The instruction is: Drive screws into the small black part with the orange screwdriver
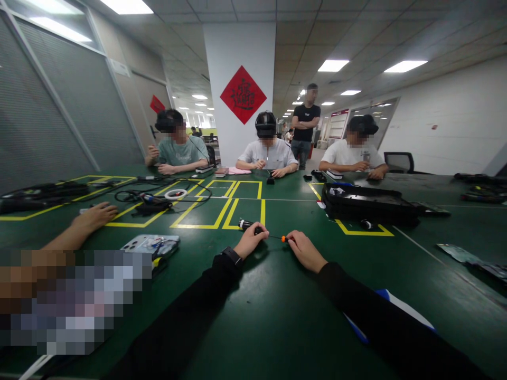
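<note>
My left hand (250,240) is closed around a black screwdriver-like tool (246,225) with a pale end, above the green table (273,306). A thin dark shaft runs from it toward the right. At the shaft's far end sits a small orange piece (283,239), pinched by the fingertips of my right hand (306,250). Both hands are close together near the table's middle, palms mostly hidden. A dark watch band is on my left wrist.
An open black case (370,203) lies at the right. Black cables (146,199) and a white coil (175,195) lie at the left, near a co-worker's hand (97,215). A clear tray (150,244) is nearer. Several people are across the table.
</note>
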Demonstrator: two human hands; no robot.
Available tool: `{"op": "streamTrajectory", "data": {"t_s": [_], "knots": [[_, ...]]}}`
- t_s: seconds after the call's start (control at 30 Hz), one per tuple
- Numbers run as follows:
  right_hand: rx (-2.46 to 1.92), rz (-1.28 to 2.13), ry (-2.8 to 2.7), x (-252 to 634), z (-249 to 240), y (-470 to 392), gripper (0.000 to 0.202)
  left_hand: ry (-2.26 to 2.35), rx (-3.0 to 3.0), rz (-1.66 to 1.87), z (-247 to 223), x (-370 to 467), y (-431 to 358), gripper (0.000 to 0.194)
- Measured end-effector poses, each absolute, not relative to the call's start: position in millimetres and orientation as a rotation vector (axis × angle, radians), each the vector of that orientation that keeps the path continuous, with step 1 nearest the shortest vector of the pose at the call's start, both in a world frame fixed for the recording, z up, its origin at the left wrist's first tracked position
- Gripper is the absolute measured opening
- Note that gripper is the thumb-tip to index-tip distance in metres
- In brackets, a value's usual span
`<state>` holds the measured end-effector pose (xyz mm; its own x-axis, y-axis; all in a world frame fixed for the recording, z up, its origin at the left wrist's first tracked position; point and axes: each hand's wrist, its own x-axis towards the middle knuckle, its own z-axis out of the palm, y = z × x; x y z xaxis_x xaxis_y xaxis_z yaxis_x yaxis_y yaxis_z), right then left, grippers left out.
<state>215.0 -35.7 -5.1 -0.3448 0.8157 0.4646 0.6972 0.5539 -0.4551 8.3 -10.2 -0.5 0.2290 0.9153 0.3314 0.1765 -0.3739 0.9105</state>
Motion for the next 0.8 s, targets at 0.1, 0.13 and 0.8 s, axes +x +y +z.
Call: {"op": "streamTrajectory", "data": {"t_s": [0.1,0.13,0.8], "knots": [[-1.194,0.269,-2.106,214.7,-5.7,-36.3,0.014,1.016,1.754,1.209,-0.7,8.6,-9.9,0.018],[-1.186,0.280,-2.107,214.6,-5.8,-36.4,0.015,1.014,1.764,1.212,-0.8,8.7,-9.7,0.018],[-1.167,0.283,-2.077,215.3,-6.7,-35.3,0.020,1.109,1.682,1.163,-0.1,8.1,-10.8,0.021]]}}
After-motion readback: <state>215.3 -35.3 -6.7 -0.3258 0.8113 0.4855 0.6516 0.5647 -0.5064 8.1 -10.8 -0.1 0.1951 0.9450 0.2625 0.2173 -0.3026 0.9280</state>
